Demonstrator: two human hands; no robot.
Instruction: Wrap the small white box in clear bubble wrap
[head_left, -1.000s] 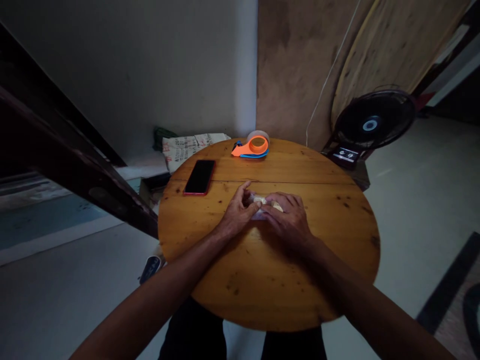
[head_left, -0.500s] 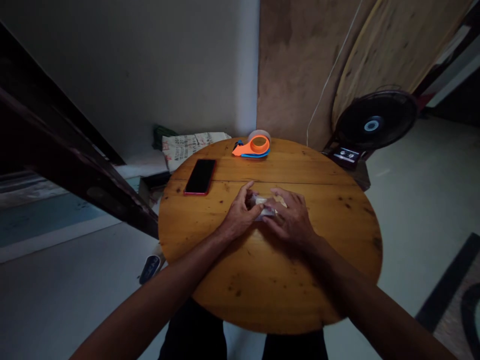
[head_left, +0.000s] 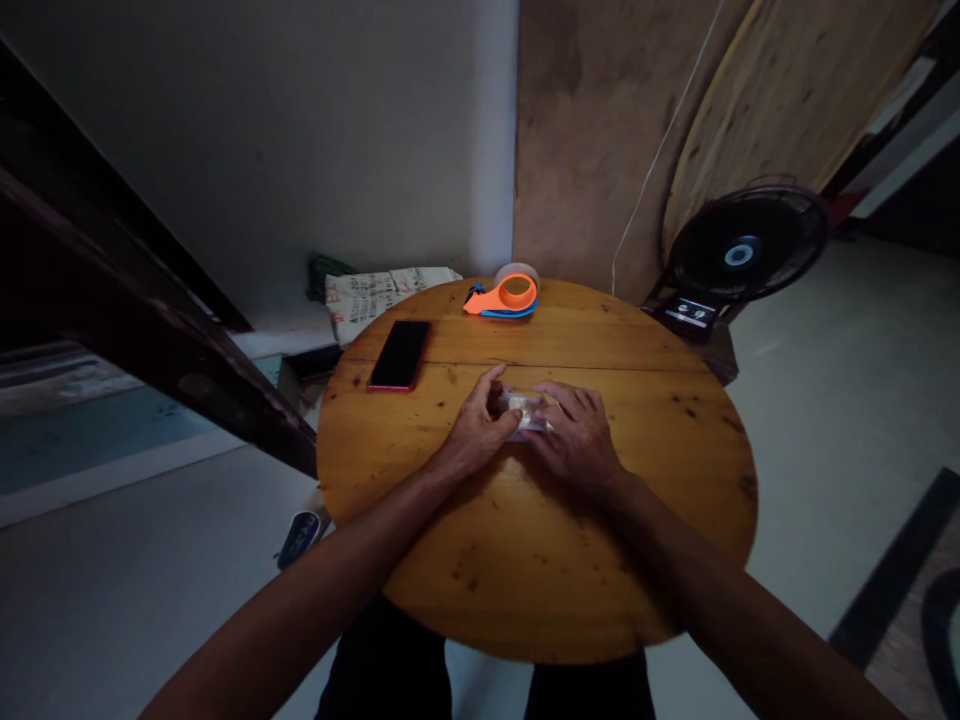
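Note:
Between my two hands is a small clear-wrapped packet (head_left: 529, 412) with something white inside, low over the middle of the round table. My left hand (head_left: 478, 420) grips its left end, with the thumb pressed on top. At the other end, my right hand (head_left: 574, 430) holds the packet's right side with curled fingers. The fingers cover part of the packet, so its exact kind cannot be made out. An orange and blue tape dispenser (head_left: 504, 293) with a roll of tape lies beyond my hands, near the table's far edge.
A phone (head_left: 400, 355) in a red case lies on the left part of the wooden table (head_left: 645, 370). Behind the table on the right stands a black fan (head_left: 742, 252). A printed white sack (head_left: 367, 297) is by the wall. A dark post (head_left: 247, 390) slants at left.
My right fingers have shifted slightly left and lower around the packet, uncovering more of its top. My left hand keeps nearly the same grip.

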